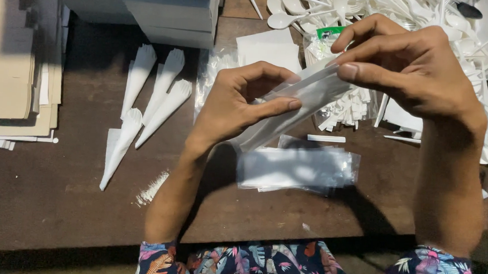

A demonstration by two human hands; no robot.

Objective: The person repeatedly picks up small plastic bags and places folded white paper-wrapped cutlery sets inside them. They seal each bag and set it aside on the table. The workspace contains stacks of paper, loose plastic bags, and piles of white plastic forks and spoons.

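Both hands hold one thin clear plastic sleeve (297, 103) up above the desk (54, 199). The left hand (238, 100) pinches its lower part, the right hand (406, 68) grips its top end. It looks like the packing step; next, the sleeve's mouth needs opening

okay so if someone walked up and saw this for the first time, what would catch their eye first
Most likely the two hands raised at the centre: the left hand and right hand together hold a slim clear plastic sleeve with something white inside. Next, the heap of white plastic spoons along the top edge, and the sealed white packets laid out on the dark wooden table at left.
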